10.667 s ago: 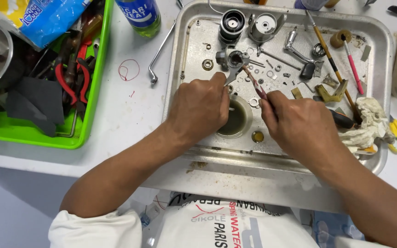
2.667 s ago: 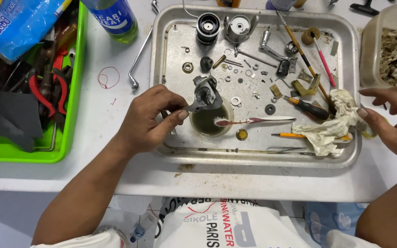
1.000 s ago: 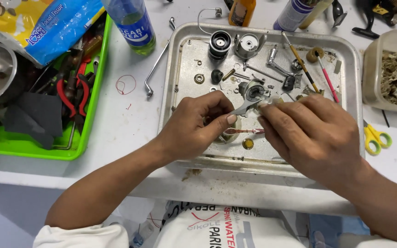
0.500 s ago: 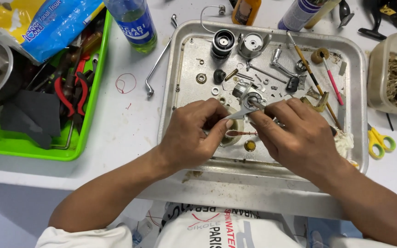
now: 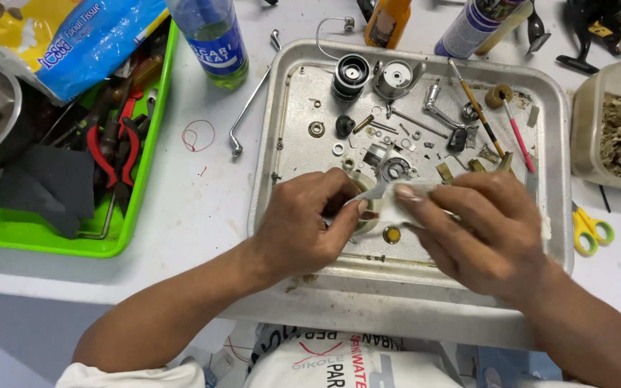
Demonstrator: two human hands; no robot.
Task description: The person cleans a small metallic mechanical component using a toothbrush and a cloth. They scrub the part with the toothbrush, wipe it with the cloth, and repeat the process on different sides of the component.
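Observation:
My left hand [image 5: 307, 228] pinches a small grey metal part [image 5: 392, 172] by its thin handle over the metal tray [image 5: 282, 129]. My right hand [image 5: 479, 230] presses a white cloth [image 5: 397, 208] against that part, fingers curled around the cloth. Both hands meet above a small round cup [image 5: 368, 219] that is mostly hidden beneath them. A small brass ring [image 5: 392, 234] lies on the tray just below the fingertips.
Several small reel parts, screws, a black spool [image 5: 351, 75], a brush [image 5: 474, 106] and a pink-handled tool [image 5: 517, 134] lie in the tray. A green bin [image 5: 131, 208] with red pliers [image 5: 109, 151] sits left. A bottle [image 5: 210, 36], a bent crank [image 5: 249, 108], yellow scissors [image 5: 591, 228] and a clear tub [image 5: 612, 129] surround it.
My right hand came back from the clear tub at the right, took up the white cloth and now holds it against the metal part in my left hand.

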